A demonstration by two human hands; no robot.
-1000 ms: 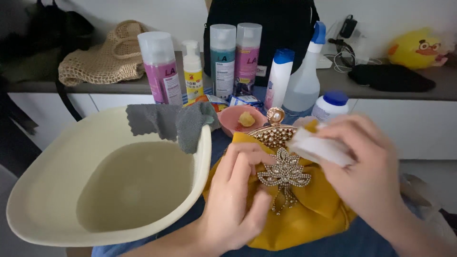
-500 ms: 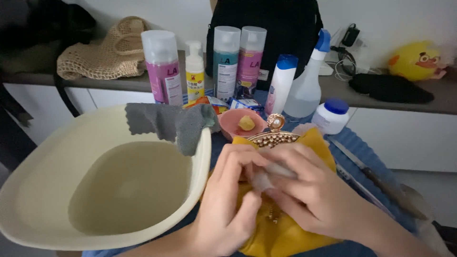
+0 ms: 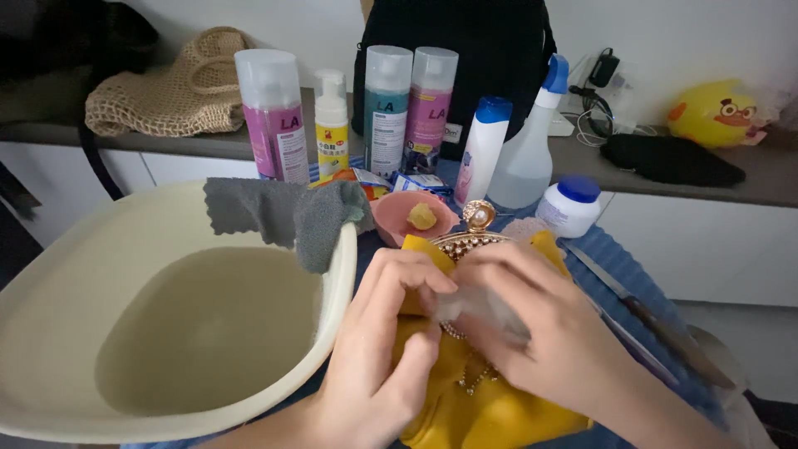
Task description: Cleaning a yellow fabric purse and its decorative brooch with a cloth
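Note:
A yellow clutch purse [image 3: 486, 411] with a gold jewelled frame and a pearl clasp [image 3: 478, 218] lies in front of me on a blue cloth. My left hand [image 3: 378, 349] lies on the purse's left side and holds it down. My right hand [image 3: 540, 333] is closed around a small white wipe [image 3: 478, 306] and presses it onto the purse's front, over its gold ornament, which is mostly hidden.
A cream basin [image 3: 58, 333] of cloudy water sits at left, a grey cloth [image 3: 283, 212] draped over its rim. Behind stand several bottles [image 3: 386, 108], a spray bottle [image 3: 528, 141], a white jar [image 3: 569, 204] and a pink bowl [image 3: 411, 218]. A knife [image 3: 648, 312] lies at right.
My right hand came down from beside the clasp with the white wipe and now covers the gold ornament. My left hand stayed on the purse.

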